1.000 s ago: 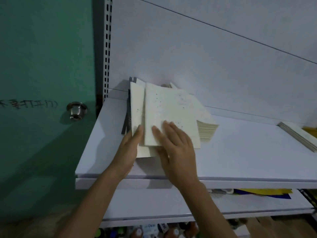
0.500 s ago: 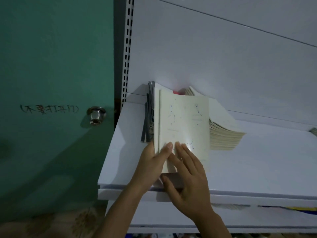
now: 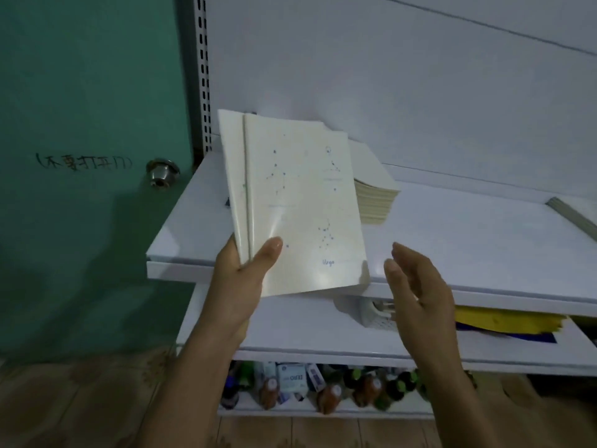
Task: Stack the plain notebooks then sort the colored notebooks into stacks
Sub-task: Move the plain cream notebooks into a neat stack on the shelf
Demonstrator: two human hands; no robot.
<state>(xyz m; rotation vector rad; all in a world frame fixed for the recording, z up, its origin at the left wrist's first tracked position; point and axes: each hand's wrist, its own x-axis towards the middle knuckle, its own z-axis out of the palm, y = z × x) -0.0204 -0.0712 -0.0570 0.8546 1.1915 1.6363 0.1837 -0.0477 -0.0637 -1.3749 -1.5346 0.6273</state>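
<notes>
Two cream notebooks (image 3: 300, 205) show in the left hand (image 3: 245, 279), thumb pinching their lower corner, held up over the front edge of the white shelf (image 3: 468, 240). Any behind them are hidden. The right hand (image 3: 416, 286) hovers beside, fingers straight, holding nothing. One cream stack (image 3: 374, 195) rests on the shelf behind, and another pile (image 3: 571, 215) is cut off at right. A green door (image 3: 80, 92) stands left.

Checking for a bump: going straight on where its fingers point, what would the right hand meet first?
Probably the right edge of the cream notebooks in the left hand; the right hand points up and left at them. Depth is unclear: it might pass them to the notebook stack behind.
</notes>
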